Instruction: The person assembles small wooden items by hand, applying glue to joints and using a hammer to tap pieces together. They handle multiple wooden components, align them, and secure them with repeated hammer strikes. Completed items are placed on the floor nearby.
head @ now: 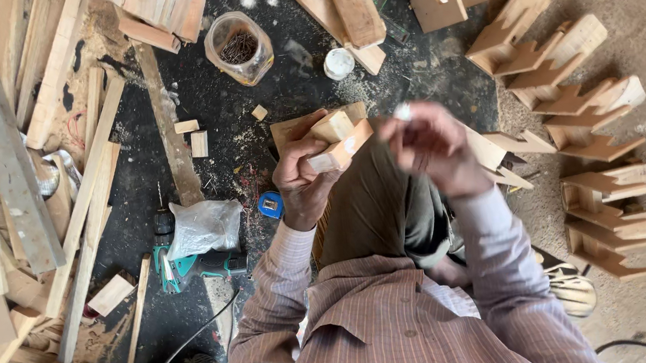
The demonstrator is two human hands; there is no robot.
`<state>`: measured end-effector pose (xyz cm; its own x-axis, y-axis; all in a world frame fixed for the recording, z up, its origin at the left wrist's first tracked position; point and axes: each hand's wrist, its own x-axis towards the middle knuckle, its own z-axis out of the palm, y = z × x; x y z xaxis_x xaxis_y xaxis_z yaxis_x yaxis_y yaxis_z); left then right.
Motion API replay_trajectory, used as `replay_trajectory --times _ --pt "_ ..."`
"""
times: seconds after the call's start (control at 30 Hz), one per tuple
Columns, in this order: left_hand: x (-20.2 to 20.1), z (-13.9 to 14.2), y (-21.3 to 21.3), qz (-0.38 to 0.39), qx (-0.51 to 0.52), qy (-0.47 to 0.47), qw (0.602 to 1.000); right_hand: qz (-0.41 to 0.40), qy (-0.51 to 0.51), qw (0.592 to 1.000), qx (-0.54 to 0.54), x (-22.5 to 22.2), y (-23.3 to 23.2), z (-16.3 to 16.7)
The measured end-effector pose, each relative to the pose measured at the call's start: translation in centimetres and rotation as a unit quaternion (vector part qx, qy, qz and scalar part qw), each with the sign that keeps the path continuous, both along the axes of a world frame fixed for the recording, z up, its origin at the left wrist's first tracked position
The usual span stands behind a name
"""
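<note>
Clearly the small wooden assembly (338, 138), two pale blocks set at an angle to each other, is the centre of things: it sits raised above the person's knee, clamped in the left hand (302, 177), whose fingers wrap underneath while the thumb presses on top, so the joined faces stay tight and turned up toward the eyes. Just beside it, the right hand (433, 148) is blurred, with its fingertips pinched together on something small and pale that I cannot make out; it hangs close to the blocks, near enough to meet them. On the dark floor in front stands a clear jar of nails (239, 48) and a small white cap (338, 63), both within an easy reach forward. To the person's left lie a green cordless drill (188, 264) with a crumpled plastic bag (204, 226) resting on it, and a blue tape measure (270, 205), kept near but out of the way. Finished notched wooden pieces (570, 99) are ranged in a curve on the person's right, apart from the raw wooden slats (52, 114) heaped on the left.
</note>
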<state>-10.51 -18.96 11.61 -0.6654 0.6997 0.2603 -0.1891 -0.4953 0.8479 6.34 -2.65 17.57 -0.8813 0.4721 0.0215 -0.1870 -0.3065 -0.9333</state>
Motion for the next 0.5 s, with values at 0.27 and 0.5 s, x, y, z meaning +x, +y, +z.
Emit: replay_trajectory --times 0.27,0.5 --pt "1.6 1.7 0.3 -0.058 0.054 0.018 0.997 -0.098 -0.057 0.956 0.270 1.0 -6.1 2.5" --pt "2.7 2.9 -0.2 -0.079 0.090 0.048 0.992 -0.176 -0.065 0.896 0.402 2.7 -9.1 3.0"
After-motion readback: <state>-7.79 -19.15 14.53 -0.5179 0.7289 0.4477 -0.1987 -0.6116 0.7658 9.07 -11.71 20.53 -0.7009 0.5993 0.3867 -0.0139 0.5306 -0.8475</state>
